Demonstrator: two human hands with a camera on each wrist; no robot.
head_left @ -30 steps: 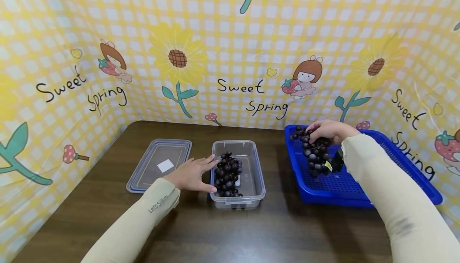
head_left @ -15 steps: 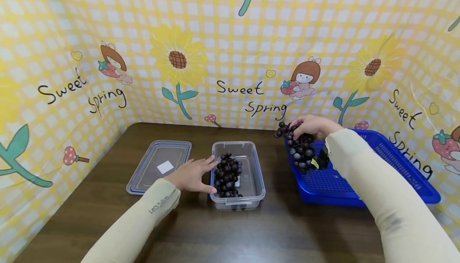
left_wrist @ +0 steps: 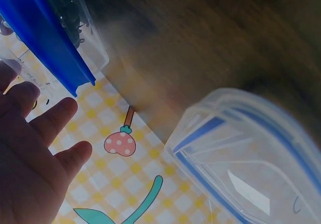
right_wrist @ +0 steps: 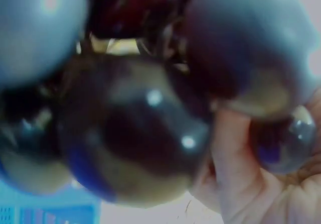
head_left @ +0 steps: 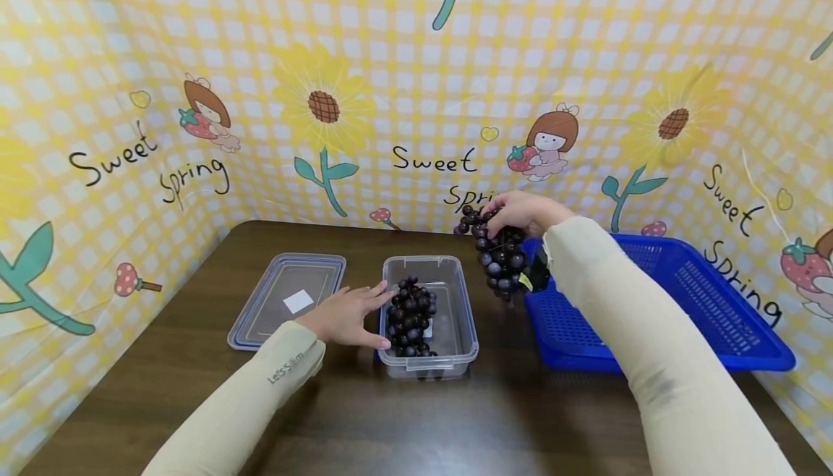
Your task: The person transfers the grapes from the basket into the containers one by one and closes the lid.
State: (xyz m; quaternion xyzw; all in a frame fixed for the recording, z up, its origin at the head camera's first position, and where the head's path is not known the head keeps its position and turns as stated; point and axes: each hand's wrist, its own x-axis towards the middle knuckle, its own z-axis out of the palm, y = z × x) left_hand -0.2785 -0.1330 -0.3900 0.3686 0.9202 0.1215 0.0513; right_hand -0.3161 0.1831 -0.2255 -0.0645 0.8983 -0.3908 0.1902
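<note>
I see my right hand (head_left: pixel 523 212) gripping a bunch of grapes (head_left: pixel 500 257) from above, hanging in the air between the clear box (head_left: pixel 449 331) and the blue basket (head_left: pixel 709 302) near the table's back edge. My left hand (head_left: pixel 345 315) lies flat, fingers straight, against the box's left wall. The sleeve (head_left: pixel 286 369) reads "Let's Slim"; the backdrop (head_left: pixel 436 161) reads "Sweet Spring".
</note>
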